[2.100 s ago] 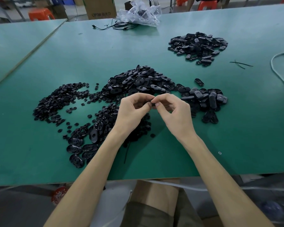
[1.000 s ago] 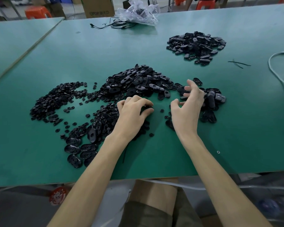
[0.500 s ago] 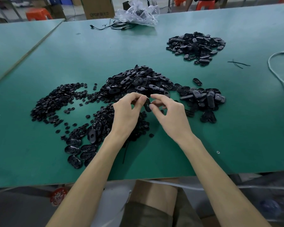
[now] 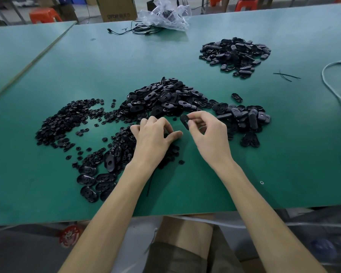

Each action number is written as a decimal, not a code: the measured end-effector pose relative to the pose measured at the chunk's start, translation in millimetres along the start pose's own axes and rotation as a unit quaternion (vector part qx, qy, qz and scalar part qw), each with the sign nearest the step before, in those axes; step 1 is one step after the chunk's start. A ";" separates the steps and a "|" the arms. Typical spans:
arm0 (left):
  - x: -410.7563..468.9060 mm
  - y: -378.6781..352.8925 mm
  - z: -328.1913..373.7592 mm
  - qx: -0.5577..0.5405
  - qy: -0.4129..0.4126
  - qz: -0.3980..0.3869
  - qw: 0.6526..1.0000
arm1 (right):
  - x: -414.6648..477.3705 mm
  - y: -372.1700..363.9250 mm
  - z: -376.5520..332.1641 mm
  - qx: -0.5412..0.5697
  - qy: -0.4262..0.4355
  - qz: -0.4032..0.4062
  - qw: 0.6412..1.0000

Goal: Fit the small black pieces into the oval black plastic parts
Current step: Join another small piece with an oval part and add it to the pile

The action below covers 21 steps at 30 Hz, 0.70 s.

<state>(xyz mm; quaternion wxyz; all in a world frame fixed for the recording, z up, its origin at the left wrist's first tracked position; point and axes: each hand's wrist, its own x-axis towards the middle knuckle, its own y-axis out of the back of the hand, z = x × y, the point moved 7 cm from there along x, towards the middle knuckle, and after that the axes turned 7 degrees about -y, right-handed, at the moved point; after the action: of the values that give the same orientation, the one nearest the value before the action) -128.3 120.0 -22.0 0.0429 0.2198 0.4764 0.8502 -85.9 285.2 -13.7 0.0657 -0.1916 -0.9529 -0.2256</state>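
Pinching oval part (image 4: 184, 119), long axis up-left

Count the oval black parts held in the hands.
1. The right hand pinches one oval part by its edge. The left hand rests on the small pieces; anything under its fingers is hidden.

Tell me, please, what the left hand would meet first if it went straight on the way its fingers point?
Most likely the small black pieces lying under it: the fingers of the left hand curl down toward them. Whether they already touch is unclear from this view.
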 end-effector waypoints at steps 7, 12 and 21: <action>-0.3 -0.7 -1.9 -0.031 0.010 -0.004 0.999 | 0.0 -1.1 -0.4 -0.003 0.003 -0.005 1.000; -1.5 -0.8 -1.8 -0.054 0.014 -0.003 0.998 | -0.6 -1.8 0.8 -0.003 0.001 -0.012 1.000; -3.5 5.9 4.8 -0.086 0.005 0.011 0.996 | -0.8 -2.8 1.1 0.000 0.003 -0.019 1.000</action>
<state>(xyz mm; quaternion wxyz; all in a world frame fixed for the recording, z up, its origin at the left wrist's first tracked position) -122.3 119.6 -16.1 0.0502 0.2162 0.3998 0.8893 -86.3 283.2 -15.9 0.0642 -0.1724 -0.9563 -0.2271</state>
